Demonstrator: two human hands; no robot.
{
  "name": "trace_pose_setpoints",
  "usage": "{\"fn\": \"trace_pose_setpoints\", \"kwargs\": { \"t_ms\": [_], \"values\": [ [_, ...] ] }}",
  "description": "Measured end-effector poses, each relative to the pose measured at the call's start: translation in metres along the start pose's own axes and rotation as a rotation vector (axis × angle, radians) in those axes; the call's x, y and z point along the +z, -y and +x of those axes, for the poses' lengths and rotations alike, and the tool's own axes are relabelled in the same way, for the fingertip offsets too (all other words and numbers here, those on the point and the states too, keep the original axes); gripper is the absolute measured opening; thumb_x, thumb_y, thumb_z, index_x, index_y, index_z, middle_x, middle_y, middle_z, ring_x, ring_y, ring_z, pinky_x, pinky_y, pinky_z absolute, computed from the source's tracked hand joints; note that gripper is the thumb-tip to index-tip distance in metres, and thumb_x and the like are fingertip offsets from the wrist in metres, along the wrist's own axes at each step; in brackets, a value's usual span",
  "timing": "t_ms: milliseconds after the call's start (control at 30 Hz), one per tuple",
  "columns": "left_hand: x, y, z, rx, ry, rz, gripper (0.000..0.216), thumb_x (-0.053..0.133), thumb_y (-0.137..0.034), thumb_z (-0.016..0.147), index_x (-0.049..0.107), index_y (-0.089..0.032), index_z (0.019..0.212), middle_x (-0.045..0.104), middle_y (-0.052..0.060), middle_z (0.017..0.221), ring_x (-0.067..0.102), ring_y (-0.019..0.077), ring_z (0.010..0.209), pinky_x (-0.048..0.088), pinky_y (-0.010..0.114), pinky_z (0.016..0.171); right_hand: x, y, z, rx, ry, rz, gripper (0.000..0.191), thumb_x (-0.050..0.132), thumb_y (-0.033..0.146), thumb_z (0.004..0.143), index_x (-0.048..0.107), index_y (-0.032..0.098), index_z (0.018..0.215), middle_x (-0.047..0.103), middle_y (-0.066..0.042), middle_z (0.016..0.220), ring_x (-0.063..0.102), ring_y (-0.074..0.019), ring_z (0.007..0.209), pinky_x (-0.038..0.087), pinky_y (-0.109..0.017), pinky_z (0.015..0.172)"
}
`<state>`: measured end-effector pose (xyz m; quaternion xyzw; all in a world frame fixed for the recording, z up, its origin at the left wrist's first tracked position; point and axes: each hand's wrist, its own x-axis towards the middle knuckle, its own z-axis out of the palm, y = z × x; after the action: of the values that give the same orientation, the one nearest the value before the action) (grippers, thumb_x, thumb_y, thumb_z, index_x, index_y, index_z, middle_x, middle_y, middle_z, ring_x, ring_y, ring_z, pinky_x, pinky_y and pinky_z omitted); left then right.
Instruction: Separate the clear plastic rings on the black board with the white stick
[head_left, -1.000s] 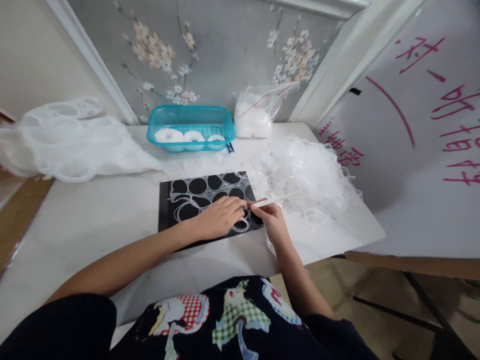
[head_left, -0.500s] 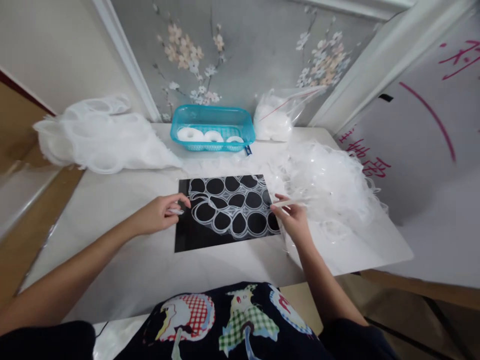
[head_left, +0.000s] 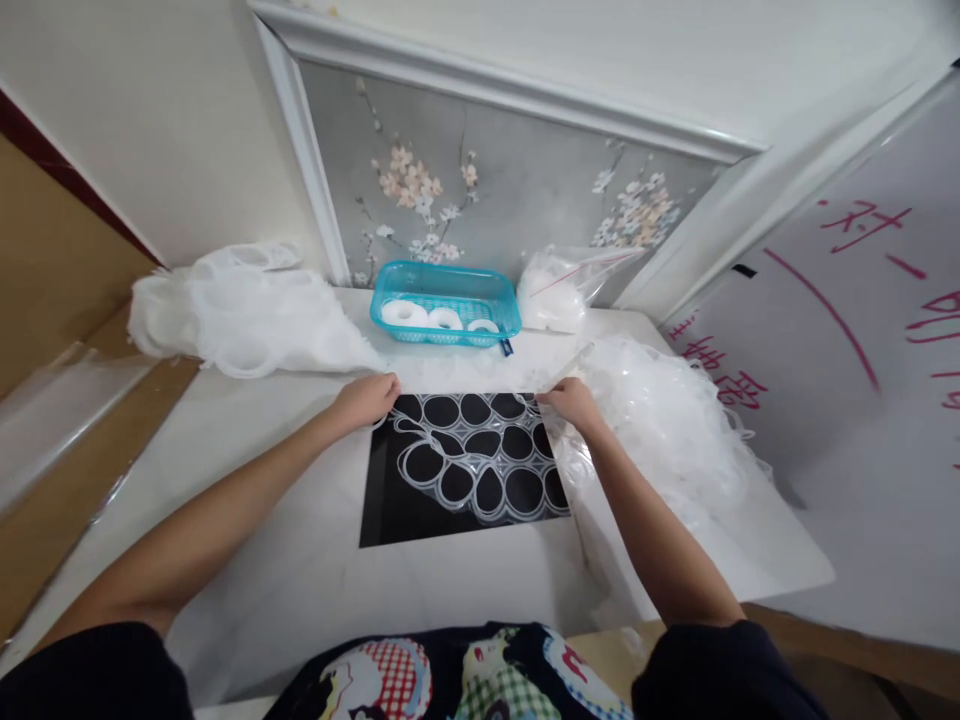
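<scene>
1. Leftmost, a white heap of ring-holed scrap (head_left: 255, 310) lay to the left of the left grip and somewhat beyond it, on the counter (head_left: 300, 560).
2. The left hand (head_left: 364, 400) had its grip drawn together at the upper left corner of the clear film (head_left: 480, 482); I could not tell what was pinched inside. A pale loop showed just below it.
3. The film, patterned with white-edged rings, lay between the two grips and nearer the wearer, over a black board (head_left: 381, 510).
4. Beyond the grips and between them stood a blue basket (head_left: 442, 270), holding white rings (head_left: 405, 313).
5. Almost straight beyond the right grip was a clear bag (head_left: 559, 295) with white contents.
6. The right hand (head_left: 571, 402) had its grip clamped on a pale strip (head_left: 576, 362), at the film's upper right corner.
7. Translucent scraps (head_left: 667, 420) were piled just right of that grip.
</scene>
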<state>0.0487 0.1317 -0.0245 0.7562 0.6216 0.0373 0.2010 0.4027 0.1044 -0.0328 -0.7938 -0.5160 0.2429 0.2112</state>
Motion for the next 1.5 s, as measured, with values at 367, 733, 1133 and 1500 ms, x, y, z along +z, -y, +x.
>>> {"fn": "trace_pose_setpoints", "kwargs": {
  "t_ms": [367, 733, 1133, 1500],
  "values": [
    [-0.041, -0.027, 0.011, 0.009, -0.173, -0.051, 0.04, 0.055, -0.044, 0.091, 0.06, -0.023, 0.125, 0.073, 0.008, 0.109, 0.068, 0.0259, 0.106, 0.049, 0.031, 0.086, 0.002, 0.001, 0.004, -0.052, -0.238, -0.067, 0.024, 0.059, 0.025, 0.077, 0.075, 0.011, 0.089, 0.075, -0.02, 0.096, 0.064, -0.0362, 0.108, 0.048, -0.043, 0.092],
    [0.009, -0.013, -0.066, 0.066, 0.178, 0.121, 0.028, 0.047, -0.044, 0.095, 0.064, -0.025, 0.107, 0.074, 0.002, 0.092, 0.07, 0.0225, 0.087, 0.045, 0.027, 0.071, 0.027, -0.041, -0.077, -0.332, -0.021, 0.311, 0.017, 0.066, 0.039, 0.069, 0.065, 0.023, 0.062, 0.077, -0.009, 0.092, 0.071, -0.0307, 0.098, 0.054, -0.042, 0.084],
    [-0.026, -0.008, -0.103, -0.075, 0.221, 0.442, 0.036, 0.041, -0.028, 0.097, 0.061, -0.015, 0.123, 0.072, 0.019, 0.101, 0.069, 0.0398, 0.094, 0.048, 0.043, 0.073, 0.039, -0.016, -0.043, -0.352, -0.144, 0.351, 0.015, 0.059, 0.035, 0.073, 0.06, 0.023, 0.064, 0.076, -0.01, 0.097, 0.069, -0.0311, 0.096, 0.05, -0.047, 0.091],
    [0.023, -0.07, -0.089, 0.36, 0.273, 0.151, 0.033, 0.057, -0.044, 0.092, 0.067, -0.022, 0.114, 0.071, 0.007, 0.081, 0.068, 0.0285, 0.078, 0.044, 0.033, 0.072, 0.055, 0.019, -0.099, -0.569, 0.104, 0.47, 0.03, 0.061, 0.044, 0.085, 0.051, 0.024, 0.065, 0.054, 0.001, 0.062, 0.05, -0.0168, 0.06, 0.041, -0.03, 0.061]
  ]
}}
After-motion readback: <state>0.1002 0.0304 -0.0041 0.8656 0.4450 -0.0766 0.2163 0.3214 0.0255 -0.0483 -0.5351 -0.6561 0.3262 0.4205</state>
